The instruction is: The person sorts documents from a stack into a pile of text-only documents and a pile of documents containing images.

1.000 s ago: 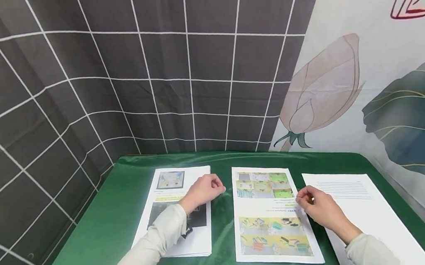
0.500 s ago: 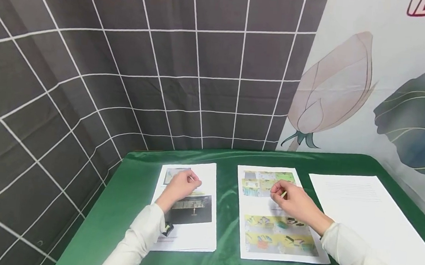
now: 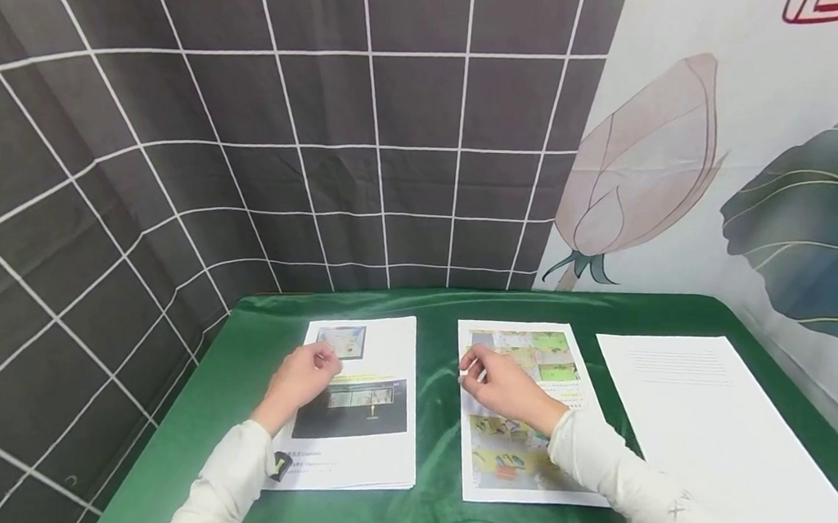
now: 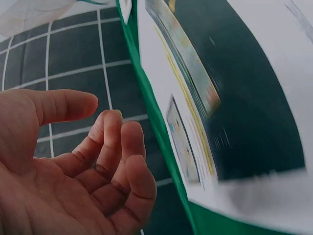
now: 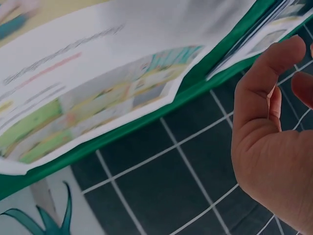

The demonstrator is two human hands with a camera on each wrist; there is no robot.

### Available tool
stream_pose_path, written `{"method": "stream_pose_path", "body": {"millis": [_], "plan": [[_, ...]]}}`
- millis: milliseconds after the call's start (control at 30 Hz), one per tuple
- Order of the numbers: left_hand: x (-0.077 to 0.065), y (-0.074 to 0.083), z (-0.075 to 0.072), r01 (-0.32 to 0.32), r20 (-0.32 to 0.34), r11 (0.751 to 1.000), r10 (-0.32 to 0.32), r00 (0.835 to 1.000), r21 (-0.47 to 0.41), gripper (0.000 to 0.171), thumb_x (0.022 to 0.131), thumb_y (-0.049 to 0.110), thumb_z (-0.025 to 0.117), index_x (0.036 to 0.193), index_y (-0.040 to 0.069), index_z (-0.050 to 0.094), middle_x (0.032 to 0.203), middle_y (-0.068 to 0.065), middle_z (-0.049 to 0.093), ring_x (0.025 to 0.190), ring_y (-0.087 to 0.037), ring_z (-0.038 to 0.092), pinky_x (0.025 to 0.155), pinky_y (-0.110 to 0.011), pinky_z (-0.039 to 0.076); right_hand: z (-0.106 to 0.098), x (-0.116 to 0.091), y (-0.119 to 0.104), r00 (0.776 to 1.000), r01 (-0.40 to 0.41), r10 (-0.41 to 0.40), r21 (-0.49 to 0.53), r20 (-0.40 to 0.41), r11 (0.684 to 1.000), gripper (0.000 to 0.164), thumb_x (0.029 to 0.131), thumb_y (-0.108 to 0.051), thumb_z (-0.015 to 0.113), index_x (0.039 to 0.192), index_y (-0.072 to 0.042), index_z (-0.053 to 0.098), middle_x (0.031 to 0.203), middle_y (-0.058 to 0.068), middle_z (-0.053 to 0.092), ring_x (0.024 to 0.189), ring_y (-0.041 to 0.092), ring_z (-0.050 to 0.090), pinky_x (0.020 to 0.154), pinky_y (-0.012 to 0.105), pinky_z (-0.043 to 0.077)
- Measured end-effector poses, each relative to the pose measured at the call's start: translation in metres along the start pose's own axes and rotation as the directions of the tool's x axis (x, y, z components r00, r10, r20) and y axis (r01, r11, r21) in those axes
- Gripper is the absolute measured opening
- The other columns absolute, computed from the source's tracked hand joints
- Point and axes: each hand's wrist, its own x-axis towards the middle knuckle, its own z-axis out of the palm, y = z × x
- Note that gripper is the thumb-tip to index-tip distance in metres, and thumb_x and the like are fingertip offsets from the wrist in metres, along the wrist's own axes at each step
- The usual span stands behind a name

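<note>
My left hand [image 3: 299, 382] is over the left part of a stack of printed sheets [image 3: 391, 350], its fingers loosely curled. In the left wrist view the same hand [image 4: 98, 171] has its thumb apart from the fingertips and nothing in between. Above the left edge of the middle printed sheet [image 3: 471, 487] is my right hand [image 3: 505, 387], thumb and forefinger bent toward each other. The right wrist view shows this hand [image 5: 266, 112] with no object in it. The right forearm covers part of the middle sheet's lower pictures.
A larger white sheet [image 3: 721, 458] with a few faint lines lies on the right. All the papers lie on a green cloth-covered table [image 3: 437, 452]. Behind stand a dark grid-patterned curtain [image 3: 418, 179] and a white hanging [image 3: 649, 148] with a painted lotus bud.
Both hands have moved left: the right from the middle sheet's right edge to its left edge, the left from the stack's right edge to its left part. The papers have stayed put.
</note>
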Motion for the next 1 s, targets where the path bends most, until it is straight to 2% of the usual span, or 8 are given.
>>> {"method": "stream_pose_path", "body": {"millis": [200, 300, 433, 567, 767, 1000], "plan": [[-0.007, -0.023, -0.014, 0.041, -0.084, 0.992, -0.031, 0.996, 0.12, 0.019, 0.086, 0.024, 0.055, 0.095, 0.011, 0.066, 0.085, -0.004, 0.064, 0.072, -0.021, 0.058, 0.056, -0.034, 0.041, 0.015, 0.009, -0.008, 0.998, 0.011, -0.01, -0.011, 0.059, 1.0, 0.014, 0.088, -0.014, 0.062, 0.099, -0.006, 0.058, 0.076, -0.004, 0.057, 0.055, 0.006, 0.048, 0.054, 0.023, 0.042], [-0.011, -0.034, -0.018, 0.065, -0.112, 0.988, -0.05, 0.992, 0.142, 0.021, 0.085, 0.023, 0.056, 0.098, 0.01, 0.064, 0.087, -0.006, 0.064, 0.072, -0.021, 0.058, 0.056, -0.035, 0.041, 0.021, 0.015, -0.012, 0.996, 0.01, -0.011, 0.015, 0.086, 1.0, 0.014, 0.089, -0.013, 0.061, 0.1, -0.005, 0.058, 0.072, -0.004, 0.056, 0.054, 0.006, 0.048, 0.054, 0.023, 0.042], [-0.016, -0.045, -0.022, 0.093, -0.11, 0.985, -0.077, 0.991, 0.144, 0.034, 0.085, 0.023, 0.057, 0.114, 0.005, 0.058, 0.092, -0.009, 0.066, 0.074, -0.024, 0.061, 0.057, -0.038, 0.044, 0.032, 0.02, -0.02, 0.992, 0.0, -0.01, 0.081, 0.123, 0.997, 0.009, 0.089, -0.011, 0.061, 0.095, -0.006, 0.059, 0.067, -0.003, 0.055, 0.05, 0.008, 0.049, 0.048, 0.024, 0.043], [-0.02, -0.053, -0.021, 0.108, -0.079, 0.98, -0.096, 0.992, 0.168, 0.044, 0.085, 0.025, 0.058, 0.123, 0.002, 0.053, 0.096, -0.012, 0.067, 0.079, -0.028, 0.063, 0.062, -0.045, 0.047, 0.047, 0.019, -0.027, 0.983, -0.054, 0.034, 0.112, 0.179, 0.992, 0.004, 0.088, -0.013, 0.061, 0.087, -0.009, 0.059, 0.063, -0.003, 0.054, 0.044, 0.009, 0.049, 0.039, 0.025, 0.044], [-0.028, -0.058, -0.019, 0.128, -0.001, 0.974, -0.13, 0.992, 0.187, 0.037, 0.085, 0.027, 0.057, 0.112, 0.001, 0.061, 0.093, -0.014, 0.068, 0.076, -0.027, 0.063, 0.062, -0.045, 0.047, 0.066, 0.018, -0.033, 0.972, -0.122, 0.107, 0.062, 0.207, 0.991, 0.012, 0.087, -0.022, 0.064, 0.08, -0.013, 0.059, 0.057, -0.004, 0.052, 0.041, 0.01, 0.048, 0.037, 0.025, 0.044], [-0.035, -0.062, -0.017, 0.128, -0.011, 0.974, -0.129, 0.992, 0.185, 0.026, 0.084, 0.025, 0.058, 0.097, 0.004, 0.066, 0.085, -0.009, 0.067, 0.071, -0.022, 0.06, 0.056, -0.039, 0.044, 0.073, 0.02, -0.036, 0.975, -0.129, 0.12, 0.037, 0.187, 0.991, 0.016, 0.086, -0.024, 0.065, 0.077, -0.013, 0.057, 0.051, -0.003, 0.05, 0.038, 0.009, 0.048, 0.035, 0.025, 0.043]]}}
